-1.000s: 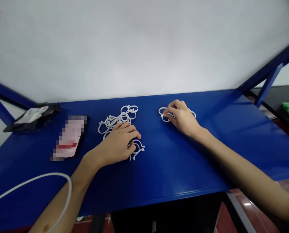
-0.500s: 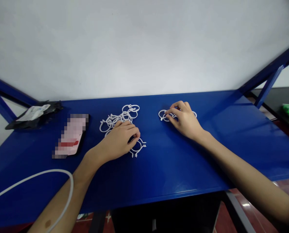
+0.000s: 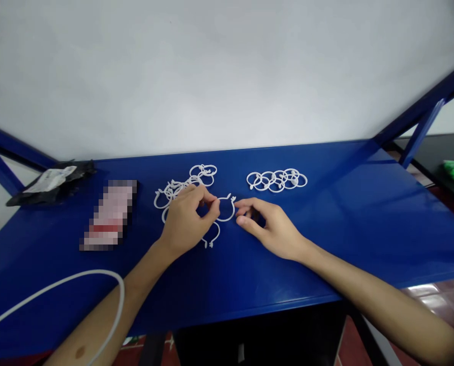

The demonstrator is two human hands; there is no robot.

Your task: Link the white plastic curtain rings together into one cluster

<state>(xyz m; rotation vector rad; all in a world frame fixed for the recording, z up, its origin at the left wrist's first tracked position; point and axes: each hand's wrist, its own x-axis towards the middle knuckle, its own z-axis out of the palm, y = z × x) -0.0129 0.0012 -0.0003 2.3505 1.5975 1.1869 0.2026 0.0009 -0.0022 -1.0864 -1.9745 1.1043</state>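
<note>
Between thumb and fingertips, my left hand [image 3: 190, 216] pinches a white plastic ring [image 3: 227, 219] whose clasp ends stand apart at the top. My right hand [image 3: 270, 223] is just right of that ring, fingers half curled with thumb and forefinger apart, nothing visible between them. Another unclasped ring [image 3: 218, 235] lies below my left hand, its ends toward me. Behind the left hand spreads a loose pile of white rings [image 3: 179, 189], partly hidden by it. Farther right, several rings [image 3: 276, 182] lie overlapping in a row.
All of this is on a blue metal table [image 3: 265, 284] against a pale wall. A phone [image 3: 110, 213] with a blurred-out surface and a black plastic package [image 3: 51, 183] lie at the left. A white cable [image 3: 93, 271] loops over my left forearm.
My right hand has left the row of rings and come toward me and left. The left hand has lifted one ring from beside the other unclasped one and turned it.
</note>
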